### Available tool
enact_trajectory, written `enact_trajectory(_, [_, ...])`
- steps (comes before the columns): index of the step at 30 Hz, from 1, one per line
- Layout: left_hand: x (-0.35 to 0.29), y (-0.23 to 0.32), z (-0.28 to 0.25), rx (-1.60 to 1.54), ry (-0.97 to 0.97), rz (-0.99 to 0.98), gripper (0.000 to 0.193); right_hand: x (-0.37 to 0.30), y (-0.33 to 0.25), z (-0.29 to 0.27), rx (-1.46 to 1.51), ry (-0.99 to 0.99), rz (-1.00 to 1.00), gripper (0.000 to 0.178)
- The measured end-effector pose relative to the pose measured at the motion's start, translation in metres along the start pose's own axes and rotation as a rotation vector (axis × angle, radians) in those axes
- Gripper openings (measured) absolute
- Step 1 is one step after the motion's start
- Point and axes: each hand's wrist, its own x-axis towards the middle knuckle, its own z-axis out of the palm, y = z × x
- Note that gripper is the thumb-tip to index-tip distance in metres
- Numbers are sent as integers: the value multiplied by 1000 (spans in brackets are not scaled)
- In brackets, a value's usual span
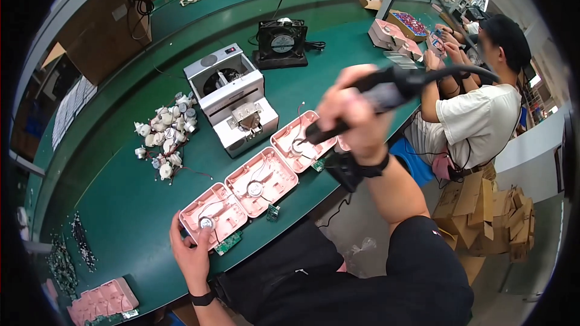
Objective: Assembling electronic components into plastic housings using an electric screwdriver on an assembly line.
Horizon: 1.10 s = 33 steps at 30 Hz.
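- The right hand (pixel 353 118), nearest the camera at centre right of the frame, has its fingers wrapped tight round the grip of a black powered screwdriver (pixel 368 101); a dark strap sits on the wrist.
- The screwdriver's tip slants down and left to the rightmost pink housing (pixel 300 139), reaching a round metal part inside it; a thick black cable runs off the tool toward the upper right.
- The left hand (pixel 192 252), at lower centre left, rests on the near edge of the leftmost pink housing (pixel 212 212), fingers spread and lying against its rim, thumb beside a small green circuit board (pixel 228 242).
- A middle pink housing (pixel 261 180) lies between the other two, all three in a diagonal row on the green table (pixel 121 205).
- Behind the row stands a grey screw feeder machine (pixel 232 99), and beyond it a black fan (pixel 281 42).
- Left of the machine lies a heap of small white motors (pixel 166 139).
- At the lower left corner is another pink tray (pixel 103 300).
- At the upper right, a seated person in a white shirt (pixel 477 118) works at the same table.
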Motion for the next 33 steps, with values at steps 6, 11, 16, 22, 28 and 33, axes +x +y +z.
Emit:
enact_trajectory(6, [-3,2,2,46,-27,-1,66,-7,-54,-68,-447,287,55,11])
enact_trajectory(11, [-6,4,6,74,-43,1,66,-21,-38,-133,-1023,396,148,12])
enact_trajectory(16, [-8,1,9,19,-4,2,69,-30,-14,-157,-631,513,102,12])
enact_trajectory(22, [-13,6,12,11,-20,-22,66,-22,-29,-147,-700,447,75,11])
enact_trajectory(28, [-14,8,14,16,-26,-21,66,-12,-33,-138,-580,458,23,11])
enact_trajectory(33, [-15,12,22,7,-21,-37,67,-8,-20,-141,-473,422,3,10])
